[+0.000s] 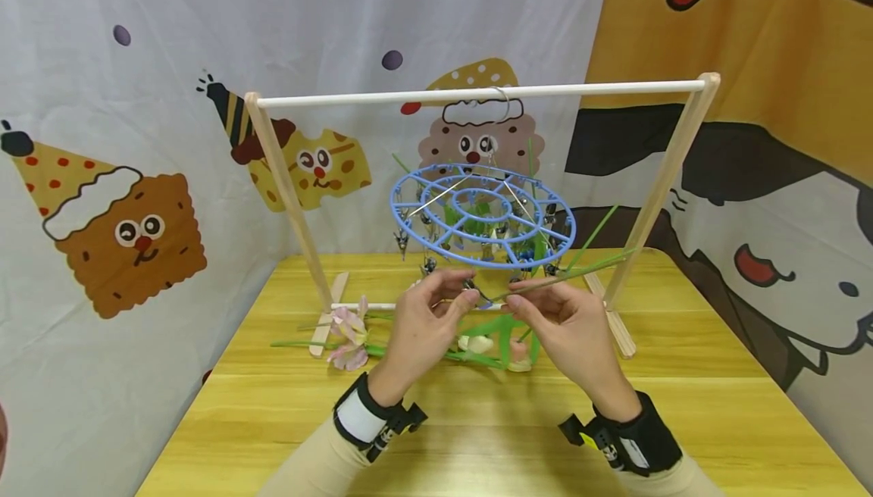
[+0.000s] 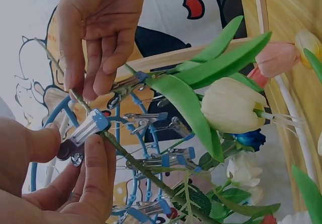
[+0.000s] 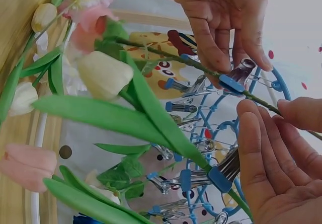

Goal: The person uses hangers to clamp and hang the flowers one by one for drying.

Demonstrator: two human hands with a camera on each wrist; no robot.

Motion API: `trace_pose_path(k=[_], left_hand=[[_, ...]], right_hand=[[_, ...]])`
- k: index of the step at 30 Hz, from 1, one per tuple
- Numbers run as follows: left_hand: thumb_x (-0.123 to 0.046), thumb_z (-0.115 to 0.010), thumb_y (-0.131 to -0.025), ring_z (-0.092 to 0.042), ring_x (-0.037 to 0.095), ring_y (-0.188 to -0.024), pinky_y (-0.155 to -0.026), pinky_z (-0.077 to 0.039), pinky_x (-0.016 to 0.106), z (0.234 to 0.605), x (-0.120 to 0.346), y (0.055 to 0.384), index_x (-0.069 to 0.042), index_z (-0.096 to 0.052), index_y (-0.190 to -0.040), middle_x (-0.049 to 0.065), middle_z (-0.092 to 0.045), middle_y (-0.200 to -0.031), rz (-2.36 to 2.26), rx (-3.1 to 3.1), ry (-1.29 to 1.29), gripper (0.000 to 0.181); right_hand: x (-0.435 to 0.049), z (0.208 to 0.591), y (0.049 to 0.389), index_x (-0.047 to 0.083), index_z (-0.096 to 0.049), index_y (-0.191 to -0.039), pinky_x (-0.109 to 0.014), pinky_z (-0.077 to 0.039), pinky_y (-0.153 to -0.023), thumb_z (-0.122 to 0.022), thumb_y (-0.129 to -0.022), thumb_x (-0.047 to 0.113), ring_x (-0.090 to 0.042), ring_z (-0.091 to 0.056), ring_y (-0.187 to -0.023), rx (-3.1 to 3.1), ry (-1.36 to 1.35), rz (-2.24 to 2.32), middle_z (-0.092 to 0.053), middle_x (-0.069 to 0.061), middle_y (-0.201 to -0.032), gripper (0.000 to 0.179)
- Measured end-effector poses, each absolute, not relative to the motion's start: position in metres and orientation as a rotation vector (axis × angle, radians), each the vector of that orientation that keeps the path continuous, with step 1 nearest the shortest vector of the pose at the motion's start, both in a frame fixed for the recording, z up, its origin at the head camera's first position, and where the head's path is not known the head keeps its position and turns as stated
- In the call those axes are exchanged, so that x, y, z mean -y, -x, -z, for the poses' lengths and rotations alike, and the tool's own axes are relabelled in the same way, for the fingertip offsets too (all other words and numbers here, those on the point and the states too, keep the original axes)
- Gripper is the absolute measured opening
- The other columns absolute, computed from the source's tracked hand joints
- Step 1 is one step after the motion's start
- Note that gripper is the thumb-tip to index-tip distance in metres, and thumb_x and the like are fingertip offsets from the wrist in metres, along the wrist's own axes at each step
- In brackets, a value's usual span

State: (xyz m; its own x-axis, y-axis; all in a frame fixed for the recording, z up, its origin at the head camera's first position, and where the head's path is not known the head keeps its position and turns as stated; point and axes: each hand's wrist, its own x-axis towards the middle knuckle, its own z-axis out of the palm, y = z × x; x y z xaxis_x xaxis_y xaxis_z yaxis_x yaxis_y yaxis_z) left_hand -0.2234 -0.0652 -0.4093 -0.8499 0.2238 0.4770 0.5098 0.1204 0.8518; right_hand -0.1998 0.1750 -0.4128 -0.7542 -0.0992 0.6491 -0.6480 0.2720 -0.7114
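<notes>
My left hand (image 1: 430, 323) pinches a metal clip with blue tips (image 2: 83, 133) between thumb and fingers, under the front rim of a round blue clip hanger (image 1: 483, 262). A thin green flower stem (image 3: 161, 53) passes through the clip at its blue tips. Close by on the right, my right hand (image 1: 566, 323) pinches that same stem between thumb and fingers. Beside the hands, another clip (image 3: 219, 178) grips the stem of a cream tulip (image 2: 231, 105), which hangs head down with long green leaves.
A wooden stand with a white top bar (image 1: 382, 98) carries the hanger by its hook (image 1: 506, 107). More clips and flowers dangle below the rings, among them a blue flower (image 2: 246, 139). A pink lily-like flower (image 1: 349, 334) lies left on the wooden table (image 1: 477, 436).
</notes>
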Motion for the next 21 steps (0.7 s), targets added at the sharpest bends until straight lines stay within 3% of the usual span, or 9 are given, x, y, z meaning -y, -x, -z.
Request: trace_pose_path(k=[6, 11, 16, 21], left_hand=[[-0.022, -0.082, -0.112, -0.086, 0.024, -0.115, -0.097, -0.07, 0.026, 0.409, 0.068, 0.222, -0.006, -0.072, -0.155, 0.013, -0.085, -0.127, 1.746, 2.179, 0.726, 0.047], [-0.018, -0.081, -0.112, -0.085, 0.027, -0.122, -0.103, -0.07, 0.028, 0.411, 0.072, 0.221, -0.004, -0.071, -0.157, 0.015, -0.084, -0.134, 1.679, 2.18, 0.772, 0.048], [-0.017, -0.08, -0.113, -0.084, 0.025, -0.126, -0.105, -0.07, 0.031, 0.412, 0.082, 0.217, -0.008, -0.076, -0.151, 0.012, -0.084, -0.139, 1.589, 2.158, 0.803, 0.039], [-0.015, -0.078, -0.114, -0.088, 0.025, -0.113, -0.097, -0.072, 0.033, 0.416, 0.101, 0.218, -0.005, -0.082, -0.136, 0.014, -0.087, -0.13, 1.464, 2.134, 0.786, 0.024]], right_hand=[[-0.178, 0.416, 0.196, 0.005, -0.085, -0.126, -0.025, -0.071, -0.087, -0.083, -0.106, -0.003, -0.018, -0.089, -0.093, 2.09, -0.645, -1.488, -0.09, -0.015, -0.11, 0.022], [-0.182, 0.42, 0.193, 0.006, -0.085, -0.126, -0.023, -0.071, -0.086, -0.083, -0.106, -0.003, -0.019, -0.09, -0.093, 2.115, -0.62, -1.474, -0.09, -0.014, -0.109, 0.023], [-0.186, 0.427, 0.19, 0.005, -0.085, -0.125, -0.021, -0.07, -0.085, -0.083, -0.106, -0.002, -0.016, -0.088, -0.092, 2.139, -0.613, -1.443, -0.089, -0.014, -0.107, 0.021], [-0.19, 0.435, 0.187, 0.01, -0.087, -0.123, -0.018, -0.067, -0.085, -0.084, -0.105, -0.001, -0.009, -0.085, -0.093, 2.186, -0.62, -1.345, -0.089, -0.007, -0.108, 0.021]])
